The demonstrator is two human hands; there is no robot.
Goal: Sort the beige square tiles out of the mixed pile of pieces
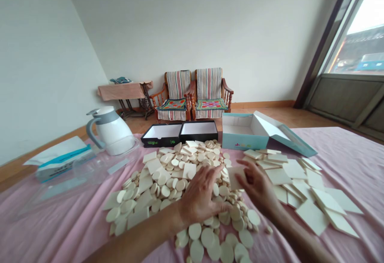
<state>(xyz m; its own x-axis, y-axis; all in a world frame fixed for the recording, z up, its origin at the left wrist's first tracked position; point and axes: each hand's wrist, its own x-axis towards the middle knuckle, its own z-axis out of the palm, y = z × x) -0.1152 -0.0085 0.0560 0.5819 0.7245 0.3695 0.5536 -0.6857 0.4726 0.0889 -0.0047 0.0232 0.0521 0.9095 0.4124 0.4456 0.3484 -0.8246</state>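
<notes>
Over the middle of a big heap of pale wooden discs [207, 237] and squares, my left hand [200, 196] is open, thumb and fingers apart. Whether its fingertips touch the pieces below I cannot tell. My right hand [257, 184], at the heap's right side, pinches a thin wooden square tile [235, 177] between thumb and fingers. To the right of that hand lies a separate loose pile of larger square tiles [312, 215]. Smaller round pieces [243, 211] lie between my two hands.
Behind the heap stand two open black boxes [160, 143] with white insides and a light-blue box [244, 142], lid folded right. A white-grey jug [112, 131], a tissue pack [64, 161] and clear plastic packaging [87, 177] sit left on the pink cloth [90, 223]. Two chairs [210, 85] are beyond.
</notes>
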